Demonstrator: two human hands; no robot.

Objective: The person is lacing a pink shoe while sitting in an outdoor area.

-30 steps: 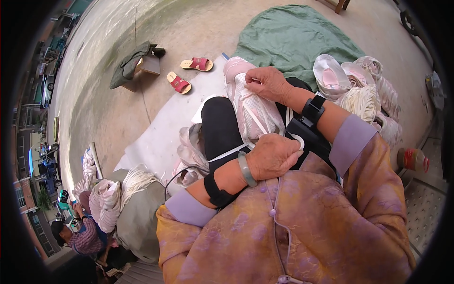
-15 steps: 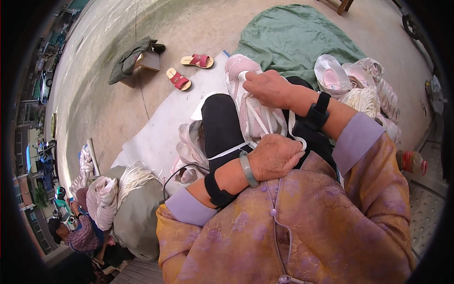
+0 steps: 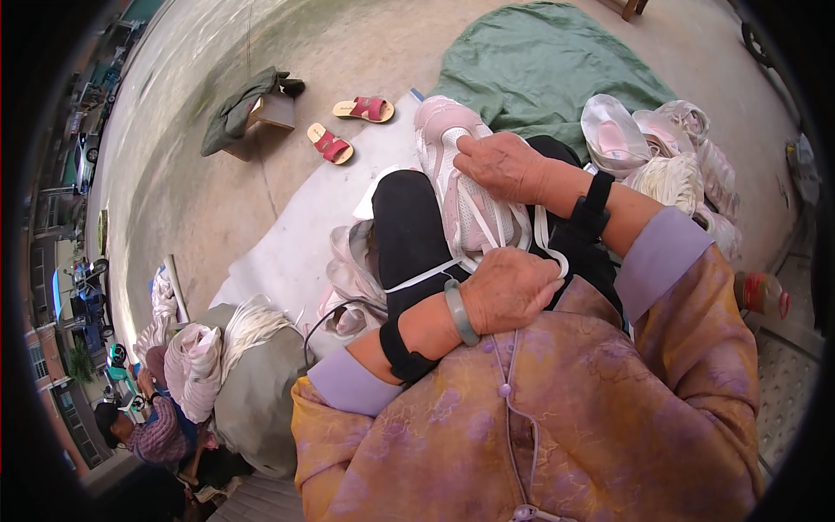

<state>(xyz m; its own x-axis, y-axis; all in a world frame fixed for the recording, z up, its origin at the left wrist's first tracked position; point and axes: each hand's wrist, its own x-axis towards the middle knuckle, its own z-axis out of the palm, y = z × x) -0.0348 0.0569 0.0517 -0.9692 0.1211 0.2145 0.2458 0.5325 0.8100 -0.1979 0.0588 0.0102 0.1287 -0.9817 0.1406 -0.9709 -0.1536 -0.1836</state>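
A concrete floor (image 3: 200,191) fills the upper left of the frame. On it, at upper centre, lies a green cloth (image 3: 539,70), with a white sheet (image 3: 296,252) running from centre toward the lower left. A grey sack (image 3: 252,391) sits at lower left, white laces spilling over its top, and another person (image 3: 148,426) is crouched beside it near the lower left edge. At upper right is a pile of pale shoes (image 3: 661,157). A box (image 3: 270,113) draped with a dark cloth stands at upper left, with 2 red sandals (image 3: 348,126) just right of it.

At centre, a pink shoe (image 3: 461,183) rests sole-down on the person's black-clad knee, toe pointing to the top of the frame. The right hand (image 3: 500,165) lies over the shoe's upper right side, fingers curled onto it and gripping it. The left hand (image 3: 509,291), below the shoe's heel and close to the chest, is clenched around a white lace (image 3: 430,274) that runs taut from the fist leftward across the knee; another loop of lace curves by the right wrist. A green bangle (image 3: 459,311) circles the left wrist, and a black band (image 3: 594,204) the right.
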